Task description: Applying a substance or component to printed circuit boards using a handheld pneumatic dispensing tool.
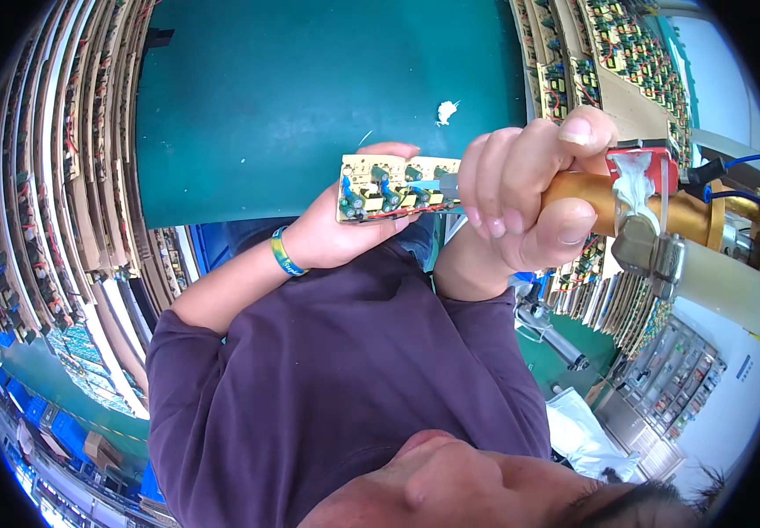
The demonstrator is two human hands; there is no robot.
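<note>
My left hand (332, 231) holds a strip of pale yellow circuit boards (367, 187) from below and behind, fingers curled round its far edge. Green, blue and yellow parts stand on the strip's upper face. My right hand (529, 176) is wrapped round a gold-barrelled glue gun (587, 195) with white smears on its red and metal fittings. Its pale nozzle points left and reaches over the boards among the parts; whether the tip touches them I cannot tell. My right fingers cover the strip's right end.
Under the boards lies a green work table (310, 97), with a white blob (447, 112) on it. Cardboard layers full of circuit boards (72, 150) stack up at the left, and more boards (639, 53) at the right. Blue hoses (748, 161) run from the gun.
</note>
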